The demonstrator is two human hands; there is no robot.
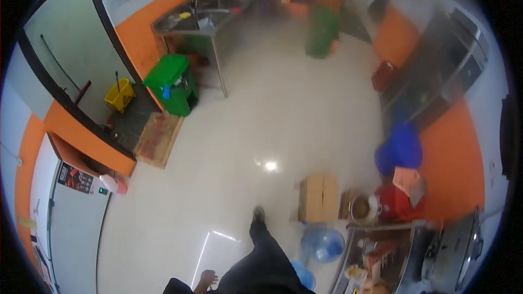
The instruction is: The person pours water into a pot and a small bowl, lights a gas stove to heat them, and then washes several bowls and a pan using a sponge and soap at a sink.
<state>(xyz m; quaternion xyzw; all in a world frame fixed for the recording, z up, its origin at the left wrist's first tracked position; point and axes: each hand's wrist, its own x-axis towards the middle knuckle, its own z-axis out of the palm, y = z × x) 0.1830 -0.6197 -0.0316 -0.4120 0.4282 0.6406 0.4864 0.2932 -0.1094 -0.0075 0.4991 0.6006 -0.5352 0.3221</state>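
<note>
My left hand (207, 280) shows at the lower edge beside my dark trouser leg (267, 258). Its fingers are loosely bent and a little apart, and I see nothing in them. It hangs over the pale tiled floor (218, 185), touching no object. My right hand is out of view. One shoe (258, 215) is stretched forward on the floor. To the right of my leg stand a clear blue water jug (322, 244) and a light blue round item (303, 275), partly cut off.
Cardboard box (318, 197), pot (360, 207), blue bin (400, 148) and a metal rack (348, 258) line the right. A green bin (171, 79), wooden board (158, 139) and steel sink (204, 16) stand left ahead. A white chest (79, 228) is near left. The far right is blurred.
</note>
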